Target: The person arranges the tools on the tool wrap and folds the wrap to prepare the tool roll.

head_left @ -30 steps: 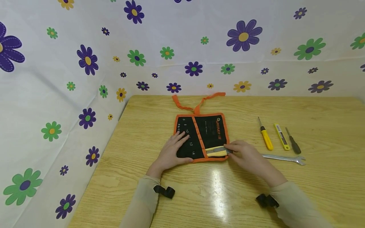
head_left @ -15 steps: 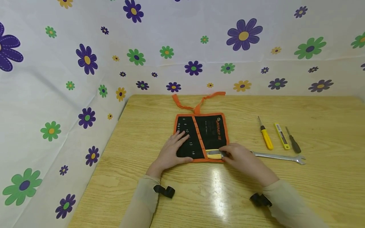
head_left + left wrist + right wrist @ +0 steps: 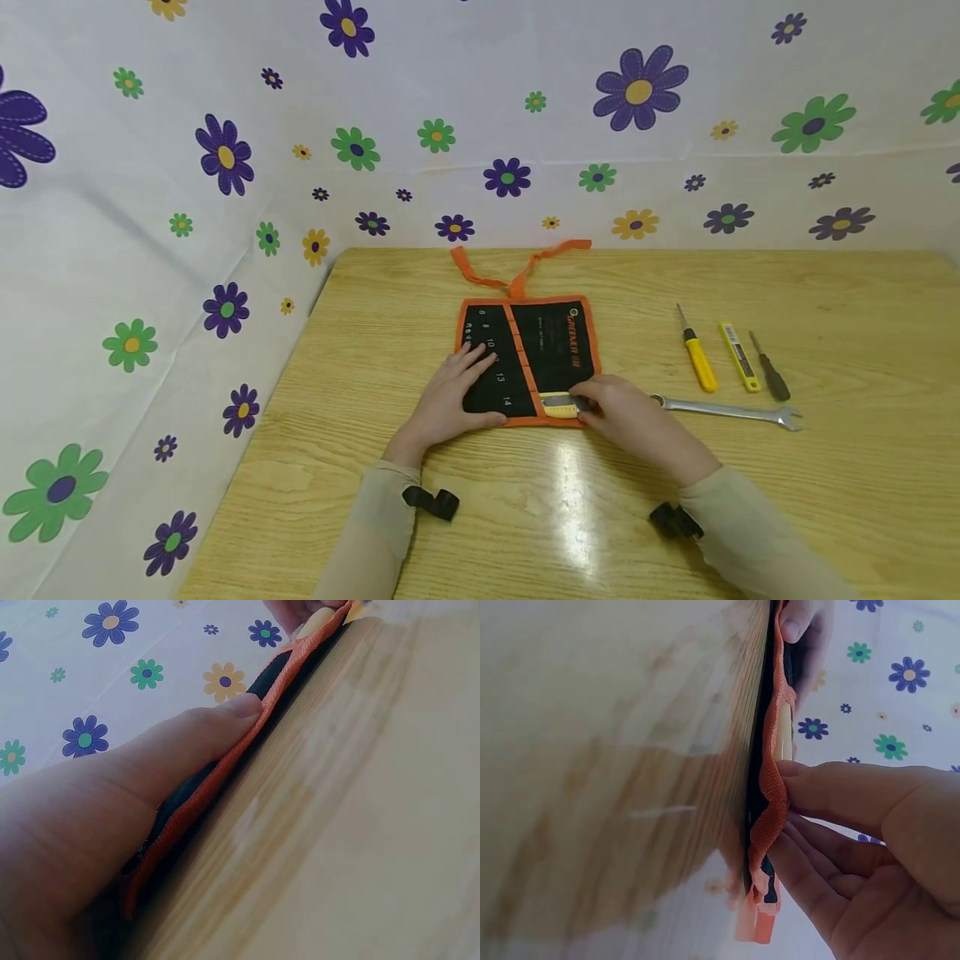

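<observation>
A black tool pouch (image 3: 552,346) with orange edging lies unrolled on the table, numbers printed along its left pocket panel. Spread over that panel, my left hand (image 3: 453,396) rests with fingers fairly straight, its thumb (image 3: 244,706) on the front orange edge. A yellow-and-grey utility knife (image 3: 558,406) lies across the pouch's lower right, its left end inside the lowest pocket. My right hand (image 3: 626,417) pinches the knife's right end between thumb and fingers. In the right wrist view, the fingertips cover that end, close to the wavy orange edging (image 3: 774,780).
Right of the pouch lie a silver wrench (image 3: 727,410), a yellow-handled screwdriver (image 3: 700,362), a yellow blade case (image 3: 740,357) and a dark-handled screwdriver (image 3: 772,375). Orange tie straps (image 3: 517,287) stretch toward the table's back edge. A flowered sheet (image 3: 480,117) hangs behind.
My right hand has moved left, and the utility knife has slid deeper into the lowest pocket. More of the wrench's ring end shows. My left hand stays in place.
</observation>
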Demonstrator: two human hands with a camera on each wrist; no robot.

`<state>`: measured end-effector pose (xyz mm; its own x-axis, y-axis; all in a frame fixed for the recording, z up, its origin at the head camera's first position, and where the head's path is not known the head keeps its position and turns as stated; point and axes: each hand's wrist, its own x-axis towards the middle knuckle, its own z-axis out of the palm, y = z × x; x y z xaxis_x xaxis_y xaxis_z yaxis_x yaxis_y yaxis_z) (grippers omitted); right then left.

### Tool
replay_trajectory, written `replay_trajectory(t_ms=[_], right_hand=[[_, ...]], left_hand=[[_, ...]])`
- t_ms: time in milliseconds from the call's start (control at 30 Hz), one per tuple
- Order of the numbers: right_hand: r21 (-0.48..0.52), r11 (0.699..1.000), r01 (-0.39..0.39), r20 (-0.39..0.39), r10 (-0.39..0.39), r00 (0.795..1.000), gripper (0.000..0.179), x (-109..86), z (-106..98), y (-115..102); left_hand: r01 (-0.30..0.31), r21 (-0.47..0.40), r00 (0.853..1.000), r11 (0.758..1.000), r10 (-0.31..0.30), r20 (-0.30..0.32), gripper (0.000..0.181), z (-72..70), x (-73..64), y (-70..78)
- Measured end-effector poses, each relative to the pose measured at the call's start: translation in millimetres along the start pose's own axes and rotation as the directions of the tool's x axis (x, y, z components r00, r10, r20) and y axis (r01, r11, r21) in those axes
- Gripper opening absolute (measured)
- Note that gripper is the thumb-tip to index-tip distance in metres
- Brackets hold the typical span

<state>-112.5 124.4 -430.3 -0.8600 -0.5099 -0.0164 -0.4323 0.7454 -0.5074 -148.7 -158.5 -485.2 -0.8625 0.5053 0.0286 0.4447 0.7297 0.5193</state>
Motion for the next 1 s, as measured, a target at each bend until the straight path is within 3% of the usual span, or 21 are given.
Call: replay_trajectory(t_ms=[233, 400, 567, 867, 1000], right_hand=[[0.043, 0.999, 0.010, -0.005, -0.010, 1.000, 0.030, -9.7, -9.5, 8.3], [0.047, 0.999, 0.006, -0.098, -0.001, 0.995, 0.030, -27.8, -24.8, 24.6], [0.004, 0.999, 0.052, -0.200, -0.051, 0.978, 0.029, -52.2, -37.1, 52.4], [-0.064, 0.988, -0.139, -0.222, 0.122, 0.967, 0.026, -103.4, -62.3, 102.8], [-0.035, 0.969, -0.245, -0.172, 0.236, 0.956, 0.027, -122.2, -70.3, 121.4]], left_hand=[[0.001, 0.003, 1.000, 1.000, -0.001, 0.003, 0.092, 0.9, 0.5, 0.2], [0.000, 0.006, 1.000, 1.000, 0.000, -0.001, 0.092, 0.9, 0.8, -1.0], [0.004, 0.012, 1.000, 1.000, -0.004, 0.005, 0.092, 0.0, 0.5, -1.5], [0.004, 0.000, 1.000, 1.000, -0.004, 0.006, 0.092, -1.6, 0.3, -0.6], [-0.002, -0.005, 1.000, 1.000, 0.002, 0.003, 0.092, -2.1, 0.1, -0.1]])
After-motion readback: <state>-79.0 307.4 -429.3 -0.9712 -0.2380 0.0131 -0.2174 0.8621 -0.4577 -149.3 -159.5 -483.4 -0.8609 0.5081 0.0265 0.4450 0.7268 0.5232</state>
